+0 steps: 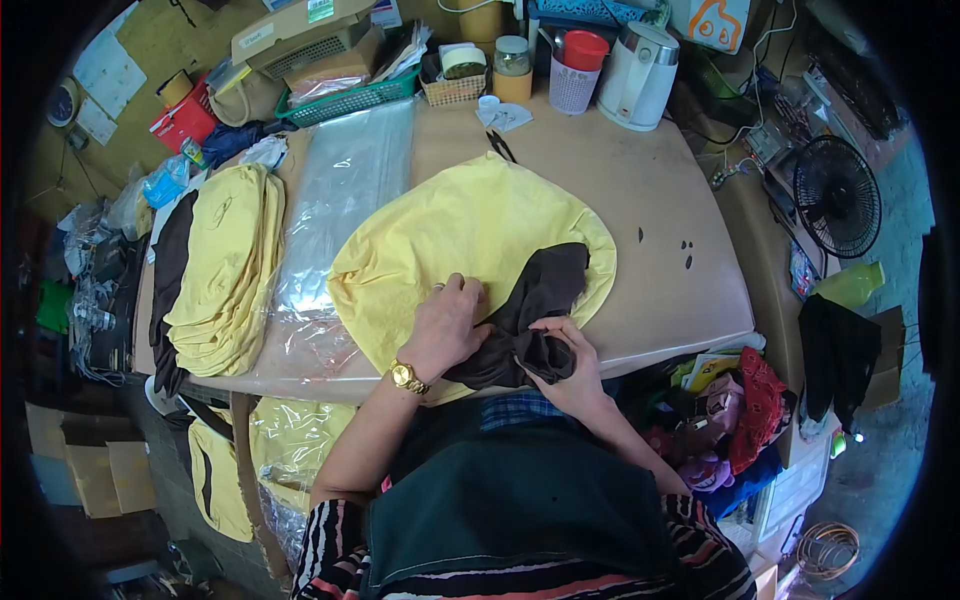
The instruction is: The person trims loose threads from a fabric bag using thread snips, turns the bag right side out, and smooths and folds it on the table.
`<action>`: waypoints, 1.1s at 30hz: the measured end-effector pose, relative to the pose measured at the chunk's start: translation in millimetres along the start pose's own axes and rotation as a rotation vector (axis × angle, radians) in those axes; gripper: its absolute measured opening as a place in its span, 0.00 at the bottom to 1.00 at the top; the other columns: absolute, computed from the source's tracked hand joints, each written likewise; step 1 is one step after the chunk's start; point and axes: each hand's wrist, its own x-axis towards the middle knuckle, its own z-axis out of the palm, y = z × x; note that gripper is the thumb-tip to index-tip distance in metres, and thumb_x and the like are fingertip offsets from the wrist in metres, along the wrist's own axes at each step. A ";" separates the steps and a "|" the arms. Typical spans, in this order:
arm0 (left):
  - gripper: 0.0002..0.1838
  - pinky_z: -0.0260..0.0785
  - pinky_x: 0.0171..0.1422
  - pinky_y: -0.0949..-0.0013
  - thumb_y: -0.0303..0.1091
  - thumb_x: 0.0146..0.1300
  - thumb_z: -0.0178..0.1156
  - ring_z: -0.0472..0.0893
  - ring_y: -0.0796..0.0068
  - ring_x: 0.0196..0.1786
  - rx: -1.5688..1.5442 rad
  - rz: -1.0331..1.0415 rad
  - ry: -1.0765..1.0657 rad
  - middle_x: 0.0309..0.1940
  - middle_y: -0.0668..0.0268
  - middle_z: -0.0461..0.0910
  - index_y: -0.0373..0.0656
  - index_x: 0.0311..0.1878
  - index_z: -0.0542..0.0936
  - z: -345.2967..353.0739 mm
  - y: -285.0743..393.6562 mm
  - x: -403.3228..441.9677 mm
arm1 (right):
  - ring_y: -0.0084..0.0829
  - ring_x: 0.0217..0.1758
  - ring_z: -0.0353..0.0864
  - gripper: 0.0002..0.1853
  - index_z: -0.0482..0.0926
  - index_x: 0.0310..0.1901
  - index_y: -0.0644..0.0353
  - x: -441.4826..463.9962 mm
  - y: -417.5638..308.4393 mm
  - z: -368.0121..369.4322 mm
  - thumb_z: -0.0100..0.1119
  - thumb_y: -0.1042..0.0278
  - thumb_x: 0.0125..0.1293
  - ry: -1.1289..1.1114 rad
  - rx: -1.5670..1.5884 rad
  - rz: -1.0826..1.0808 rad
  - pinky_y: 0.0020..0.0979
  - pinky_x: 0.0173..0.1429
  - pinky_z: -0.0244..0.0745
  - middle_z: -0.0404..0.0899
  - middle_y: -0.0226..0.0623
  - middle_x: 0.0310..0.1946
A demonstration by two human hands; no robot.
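Observation:
A large piece of yellow fabric (440,225), gathered into a rounded, puckered shape, lies on the table in front of me. On its lower right part rests a bunched dark cloth (548,285). My right hand (572,375) is closed on the near end of this dark cloth, where a fold forms a loop-like opening. My left hand (447,325), with a gold watch at the wrist, is curled at the left side of the dark cloth and over the yellow fabric. Its thumb touches the dark cloth; the fingertips are partly hidden.
A stack of yellow pieces (225,270) lies at the left, beside clear plastic sheets (350,180). Black scissors (500,146) lie beyond the yellow fabric. A white kettle (640,75), cups and baskets line the back. A fan (838,198) and a heap of coloured cloths (720,410) are at right.

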 end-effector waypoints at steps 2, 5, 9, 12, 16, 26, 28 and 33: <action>0.18 0.75 0.44 0.54 0.31 0.51 0.68 0.79 0.52 0.42 0.056 0.000 0.013 0.40 0.55 0.75 0.42 0.44 0.74 10.3 -4.1 2.1 | 0.26 0.47 0.81 0.23 0.73 0.51 0.65 0.0 0.2 0.5 0.71 0.79 0.55 0.005 -0.004 -0.010 0.26 0.54 0.75 0.76 0.37 0.44; 0.14 0.76 0.40 0.56 0.29 0.52 0.65 0.80 0.53 0.40 0.152 0.055 0.047 0.37 0.54 0.75 0.38 0.41 0.74 11.6 2.1 3.3 | 0.25 0.48 0.81 0.24 0.72 0.52 0.64 -1.0 -0.8 -2.2 0.71 0.78 0.55 -0.026 -0.051 -0.023 0.25 0.53 0.74 0.76 0.38 0.44; 0.08 0.76 0.35 0.57 0.28 0.55 0.62 0.81 0.55 0.38 0.181 0.091 0.101 0.35 0.55 0.76 0.38 0.37 0.75 15.3 -6.3 11.0 | 0.31 0.47 0.82 0.20 0.75 0.48 0.64 -2.3 -9.6 -4.0 0.71 0.80 0.54 -0.022 -0.018 0.005 0.28 0.53 0.75 0.76 0.40 0.45; 0.04 0.73 0.40 0.54 0.27 0.58 0.61 0.80 0.54 0.40 0.042 0.006 0.239 0.34 0.60 0.76 0.40 0.35 0.76 -16.3 4.0 12.0 | 0.46 0.51 0.79 0.18 0.78 0.41 0.65 2.2 -22.3 -9.1 0.70 0.78 0.46 0.061 -0.108 -0.250 0.38 0.55 0.75 0.75 0.47 0.50; 0.02 0.73 0.49 0.55 0.28 0.60 0.59 0.80 0.55 0.49 0.130 0.158 0.411 0.42 0.60 0.79 0.42 0.34 0.76 -65.5 35.0 8.0 | 0.50 0.51 0.79 0.23 0.78 0.47 0.65 35.8 -37.1 -6.2 0.69 0.74 0.45 0.062 -0.184 -0.613 0.41 0.55 0.76 0.76 0.53 0.52; 0.07 0.35 0.79 0.37 0.23 0.61 0.55 0.64 0.54 0.74 0.133 0.550 0.267 0.70 0.61 0.69 0.43 0.43 0.73 -111.0 49.9 2.7 | 0.45 0.44 0.83 0.20 0.80 0.46 0.60 164.4 -47.9 4.9 0.69 0.62 0.50 0.083 -0.166 -0.442 0.41 0.48 0.78 0.83 0.44 0.39; 0.04 0.33 0.77 0.35 0.26 0.64 0.57 0.53 0.44 0.78 0.078 0.579 0.267 0.73 0.57 0.64 0.44 0.41 0.74 -110.4 53.8 -7.7 | 0.43 0.46 0.83 0.21 0.80 0.47 0.60 174.3 -46.9 12.6 0.69 0.64 0.51 0.124 -0.101 -0.430 0.40 0.49 0.78 0.83 0.44 0.40; 0.03 0.29 0.76 0.33 0.30 0.66 0.58 0.38 0.35 0.79 -0.034 0.466 0.397 0.77 0.49 0.53 0.44 0.39 0.74 -109.8 40.3 -6.2 | 0.38 0.49 0.83 0.21 0.79 0.49 0.63 178.9 -50.5 20.0 0.68 0.66 0.52 0.133 0.074 -0.391 0.38 0.53 0.78 0.83 0.42 0.43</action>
